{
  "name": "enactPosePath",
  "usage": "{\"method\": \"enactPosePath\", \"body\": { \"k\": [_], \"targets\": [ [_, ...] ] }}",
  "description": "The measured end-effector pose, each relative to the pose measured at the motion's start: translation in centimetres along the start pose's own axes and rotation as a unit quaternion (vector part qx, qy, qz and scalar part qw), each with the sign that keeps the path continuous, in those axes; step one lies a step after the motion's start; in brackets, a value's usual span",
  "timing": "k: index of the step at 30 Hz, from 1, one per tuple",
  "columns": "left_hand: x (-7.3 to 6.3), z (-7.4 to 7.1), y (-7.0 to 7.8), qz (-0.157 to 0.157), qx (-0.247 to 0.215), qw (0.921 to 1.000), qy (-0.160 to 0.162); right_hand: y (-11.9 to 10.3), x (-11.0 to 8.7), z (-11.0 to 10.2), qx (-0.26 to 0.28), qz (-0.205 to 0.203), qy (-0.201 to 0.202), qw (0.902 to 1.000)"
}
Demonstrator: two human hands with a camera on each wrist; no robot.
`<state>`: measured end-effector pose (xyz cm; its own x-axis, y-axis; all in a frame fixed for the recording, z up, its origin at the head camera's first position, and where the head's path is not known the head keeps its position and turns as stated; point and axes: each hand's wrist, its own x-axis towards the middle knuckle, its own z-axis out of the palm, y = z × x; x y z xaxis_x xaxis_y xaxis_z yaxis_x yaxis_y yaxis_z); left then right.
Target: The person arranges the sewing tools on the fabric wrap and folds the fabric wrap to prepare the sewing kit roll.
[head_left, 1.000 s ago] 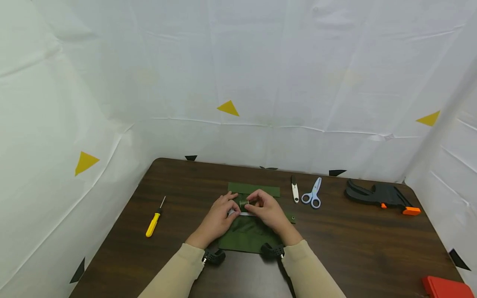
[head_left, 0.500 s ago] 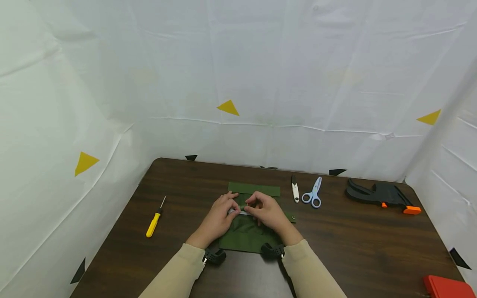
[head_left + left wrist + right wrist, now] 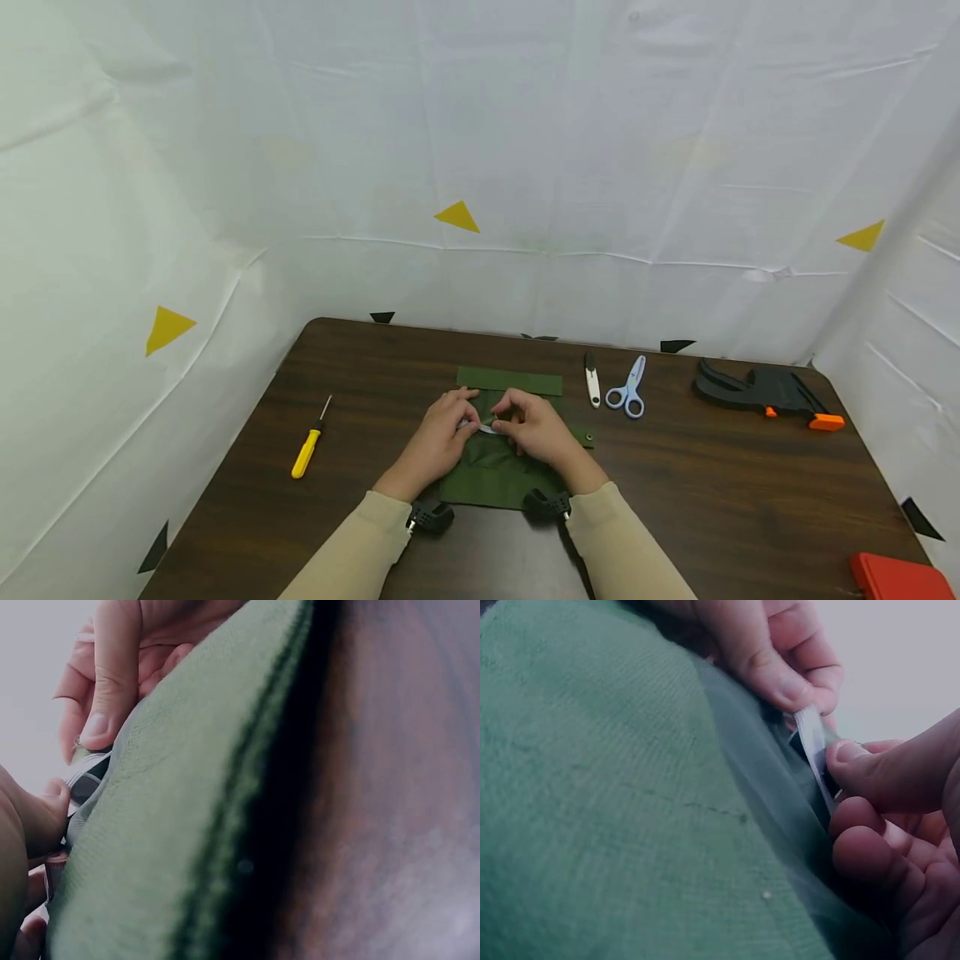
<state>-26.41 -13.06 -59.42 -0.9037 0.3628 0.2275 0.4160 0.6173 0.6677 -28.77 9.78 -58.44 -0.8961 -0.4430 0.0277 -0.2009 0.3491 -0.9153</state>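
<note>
A green fabric piece [image 3: 491,489] with a flat panel at its far end and a small round eyelet [image 3: 588,437] at its right lies between my hands. My left hand [image 3: 441,433] holds one part of a narrow white strip [image 3: 486,429] between thumb and finger. At the strip's other end, my right hand [image 3: 542,431] pinches it with thumb and forefinger. In the right wrist view the white strip [image 3: 812,742] stretches between both sets of fingertips, beside a thin sheer layer of the fabric [image 3: 757,772]. Part of the fabric is hidden under the hands.
Left of the fabric lies a yellow-handled screwdriver [image 3: 306,452]. Thread snips [image 3: 592,383] and light-blue scissors [image 3: 627,392] lie beyond it to the right. Farther right are a black and orange clamp [image 3: 772,396] and a red case [image 3: 900,577] at the table's near corner.
My right fingertips have come down from a small green round thing to the white strip, which now bends slightly between the hands. My left hand stays in place.
</note>
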Motion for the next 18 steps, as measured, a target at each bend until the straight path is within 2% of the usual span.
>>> {"method": "enactPosePath", "body": {
  "k": [12,18],
  "targets": [
    [0.09,0.01,0.14,-0.011,-0.009,0.9999,0.009,-0.31,-0.02,0.2,-0.024,-0.026,-0.014,0.9993],
    [0.09,0.06,0.13,-0.019,-0.013,0.9997,0.0,-0.31,0.05,0.38,-0.067,-0.049,-0.018,0.9964]
  ]
}}
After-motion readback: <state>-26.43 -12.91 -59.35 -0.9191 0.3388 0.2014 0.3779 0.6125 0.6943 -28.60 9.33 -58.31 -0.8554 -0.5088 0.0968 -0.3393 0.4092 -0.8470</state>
